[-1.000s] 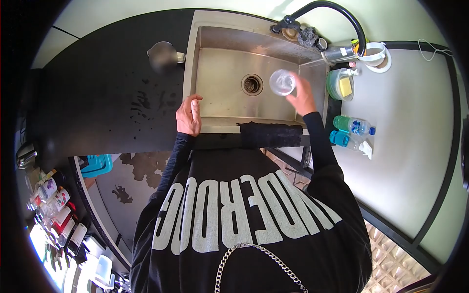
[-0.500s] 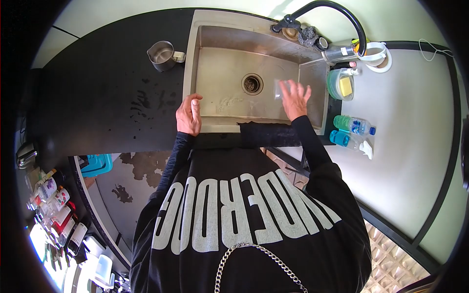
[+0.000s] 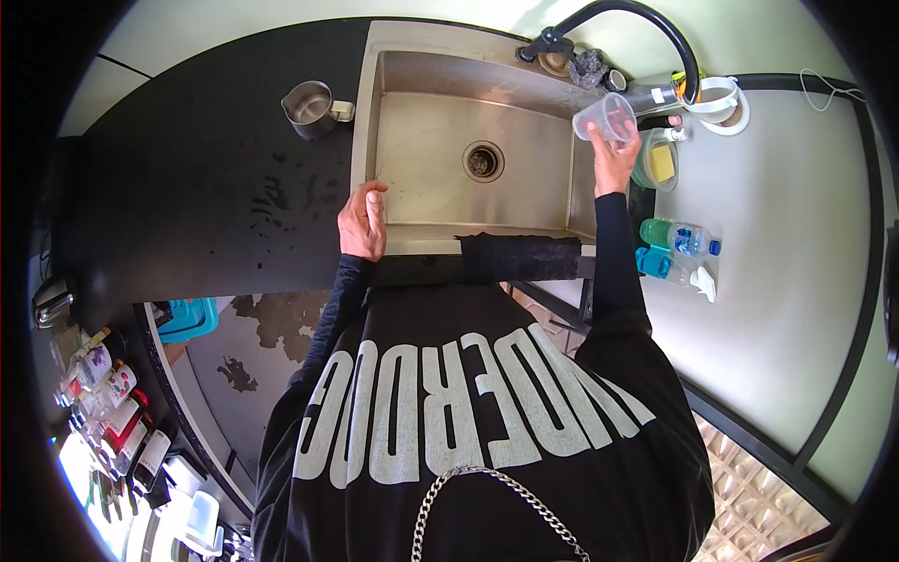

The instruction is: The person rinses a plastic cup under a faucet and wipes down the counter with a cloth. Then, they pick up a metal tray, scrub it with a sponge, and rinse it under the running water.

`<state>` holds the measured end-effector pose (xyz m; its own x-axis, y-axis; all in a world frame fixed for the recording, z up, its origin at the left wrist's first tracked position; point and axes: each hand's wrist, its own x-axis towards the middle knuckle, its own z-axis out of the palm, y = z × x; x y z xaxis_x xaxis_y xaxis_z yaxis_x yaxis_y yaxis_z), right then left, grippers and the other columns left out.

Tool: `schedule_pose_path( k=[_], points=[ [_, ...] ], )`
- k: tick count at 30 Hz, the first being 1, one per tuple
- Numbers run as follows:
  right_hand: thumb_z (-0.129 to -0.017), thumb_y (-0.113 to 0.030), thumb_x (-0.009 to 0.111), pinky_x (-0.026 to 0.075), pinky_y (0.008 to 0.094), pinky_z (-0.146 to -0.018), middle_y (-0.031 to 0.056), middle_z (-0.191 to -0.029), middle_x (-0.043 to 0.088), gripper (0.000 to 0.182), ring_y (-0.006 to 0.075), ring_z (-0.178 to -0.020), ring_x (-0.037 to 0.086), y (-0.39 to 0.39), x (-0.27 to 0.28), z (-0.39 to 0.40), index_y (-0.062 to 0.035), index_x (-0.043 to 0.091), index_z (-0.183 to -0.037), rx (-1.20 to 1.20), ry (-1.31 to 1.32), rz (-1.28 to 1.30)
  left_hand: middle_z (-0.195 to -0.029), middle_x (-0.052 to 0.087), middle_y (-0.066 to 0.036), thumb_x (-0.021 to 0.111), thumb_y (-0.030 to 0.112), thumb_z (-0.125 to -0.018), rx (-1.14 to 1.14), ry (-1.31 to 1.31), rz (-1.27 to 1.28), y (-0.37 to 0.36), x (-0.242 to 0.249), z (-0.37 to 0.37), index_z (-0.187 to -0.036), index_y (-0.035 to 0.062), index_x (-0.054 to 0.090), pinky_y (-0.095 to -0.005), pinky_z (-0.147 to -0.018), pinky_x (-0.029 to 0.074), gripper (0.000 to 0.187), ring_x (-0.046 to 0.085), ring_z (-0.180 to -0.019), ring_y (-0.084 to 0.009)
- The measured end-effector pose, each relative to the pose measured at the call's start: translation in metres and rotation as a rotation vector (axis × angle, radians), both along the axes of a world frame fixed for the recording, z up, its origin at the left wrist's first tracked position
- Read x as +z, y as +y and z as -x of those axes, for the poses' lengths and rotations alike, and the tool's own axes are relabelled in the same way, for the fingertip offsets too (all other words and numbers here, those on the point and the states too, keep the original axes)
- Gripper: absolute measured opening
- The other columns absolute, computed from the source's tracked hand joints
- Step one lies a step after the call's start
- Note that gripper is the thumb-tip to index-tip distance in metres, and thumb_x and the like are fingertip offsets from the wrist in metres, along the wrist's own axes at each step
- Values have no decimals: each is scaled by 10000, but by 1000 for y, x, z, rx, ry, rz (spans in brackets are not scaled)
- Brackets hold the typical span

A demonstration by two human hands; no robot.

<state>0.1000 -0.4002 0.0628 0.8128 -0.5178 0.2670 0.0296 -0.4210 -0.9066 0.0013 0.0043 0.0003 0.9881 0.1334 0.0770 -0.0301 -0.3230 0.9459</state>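
Can see, on the matte black counter [image 3: 187, 187] at left, a round silver metal pitcher [image 3: 307, 108] with a pale handle, and dark splash marks [image 3: 272, 195] near it. Can also see, at the pale grey counter [image 3: 787, 244] on the right, a yellow block [image 3: 662, 163] in a round greenish clear container [image 3: 644, 174], and a blue-capped clear bottle [image 3: 691, 241] just beside a turquoise spray bottle [image 3: 655, 263] with a white trigger. Can make out, at lower left, a bright blue plastic bin [image 3: 193, 319] and a cluster of labelled bottles [image 3: 122, 414].
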Motion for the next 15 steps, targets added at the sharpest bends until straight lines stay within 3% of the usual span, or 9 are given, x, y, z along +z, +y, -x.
schedule_pose_path(
  k=[4,6,10,11,15],
  points=[
    [-744,-176,892,475,424,-1004,165,-1343,472,832,257,-1205,516,-4,4,5,-29,390,-1391,-126,-21,-141,-712,529,-135,411,429,-1056,-3,4,22,1,-2,0,-1030,17,634,-355,-654,452,469,541,-644,-264],
    [-742,-171,893,473,412,-1001,162,-1328,485,836,249,-1190,519,3,18,8,-29,388,-1393,-21,16,39,-710,527,-134,412,427,-1056,-1,-3,29,1,-5,0,-1031,18,634,-355,-653,453,466,540,-642,-262],
    [-737,-229,900,468,395,-994,149,-1306,511,864,245,-1199,515,-16,4,-4,-31,389,-1405,-122,-60,-18,-710,528,-132,414,422,-1056,-6,22,31,-1,8,0,-1033,17,633,-355,-648,453,461,541,-640,-259],
    [-734,-254,901,472,393,-992,153,-1316,509,880,247,-1216,508,-18,5,-5,-17,388,-1408,-143,-50,72,-710,528,-132,414,422,-1056,-7,22,29,-1,6,0,-1033,17,633,-355,-648,453,461,541,-640,-259],
    [-734,-261,900,482,416,-974,144,-1323,511,882,245,-1233,505,5,28,2,-19,390,-1412,-40,18,82,-714,531,-137,407,427,-1057,-9,10,15,1,3,0,-1029,14,631,-356,-648,453,471,545,-643,-263]
  ],
)
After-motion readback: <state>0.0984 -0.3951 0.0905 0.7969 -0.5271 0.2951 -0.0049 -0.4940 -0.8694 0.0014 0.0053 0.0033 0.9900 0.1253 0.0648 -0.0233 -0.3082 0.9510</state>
